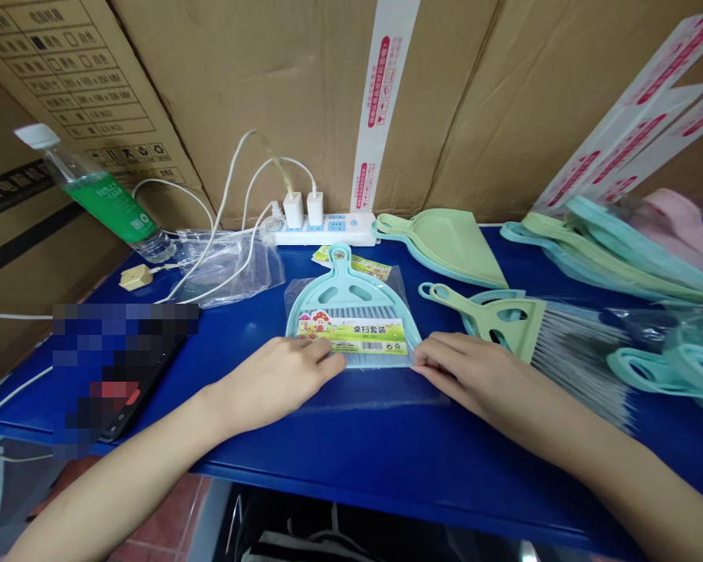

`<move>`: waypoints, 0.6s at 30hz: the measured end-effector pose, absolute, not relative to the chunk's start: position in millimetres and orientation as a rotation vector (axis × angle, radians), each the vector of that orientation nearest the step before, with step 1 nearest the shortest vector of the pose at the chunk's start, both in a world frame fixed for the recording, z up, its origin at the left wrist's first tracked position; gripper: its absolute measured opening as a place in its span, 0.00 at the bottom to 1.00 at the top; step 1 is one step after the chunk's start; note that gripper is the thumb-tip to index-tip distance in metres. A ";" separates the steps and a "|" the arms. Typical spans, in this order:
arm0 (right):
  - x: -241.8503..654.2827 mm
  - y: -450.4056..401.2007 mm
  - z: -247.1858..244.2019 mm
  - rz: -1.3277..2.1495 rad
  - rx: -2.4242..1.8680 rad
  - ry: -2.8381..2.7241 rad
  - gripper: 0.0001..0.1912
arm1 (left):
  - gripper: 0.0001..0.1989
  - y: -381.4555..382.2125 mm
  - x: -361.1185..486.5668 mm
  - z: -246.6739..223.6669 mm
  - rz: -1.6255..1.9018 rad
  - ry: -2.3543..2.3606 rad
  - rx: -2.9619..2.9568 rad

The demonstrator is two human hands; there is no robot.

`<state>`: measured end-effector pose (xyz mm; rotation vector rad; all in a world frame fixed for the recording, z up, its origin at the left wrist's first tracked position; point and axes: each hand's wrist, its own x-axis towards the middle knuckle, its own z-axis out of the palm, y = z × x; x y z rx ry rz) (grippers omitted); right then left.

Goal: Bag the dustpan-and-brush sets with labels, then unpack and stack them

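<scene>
A light blue dustpan (340, 273) lies flat in front of me with its handle pointing away. A small brush with grey bristles (281, 311) sits in it, under a printed label card (380, 334). A clear plastic bag (380, 390) surrounds the set and spreads out toward me. My left hand (281, 380) is closed at the lower left corner, its curled fingers on the bag and the card's edge. At the lower right corner, my right hand (465, 367) pinches the bag against the dustpan's rim. Exactly what lies under the left fingertips is hidden.
Green and blue dustpans (445, 242) and brushes (521, 328) lie to the right, with bagged sets (633, 242) beyond. A power strip (333, 229) with chargers stands behind. A phone (146, 375), cables and a leaning bottle (111, 203) are at left.
</scene>
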<state>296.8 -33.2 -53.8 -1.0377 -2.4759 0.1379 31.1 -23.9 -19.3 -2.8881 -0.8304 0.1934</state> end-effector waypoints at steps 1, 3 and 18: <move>296.6 -33.0 -55.2 0.135 -1.055 -2.469 0.18 | 0.06 -24.2 31.2 -19.6 0.204 -0.837 -2.883; 295.6 -33.1 -54.8 0.130 -1.092 -2.489 0.19 | 0.07 -24.5 31.5 -19.7 0.222 -0.847 -2.874; 280.2 -27.7 -53.1 -0.274 -1.104 -2.541 0.26 | 0.07 -24.7 33.1 -21.4 0.238 -0.846 -2.874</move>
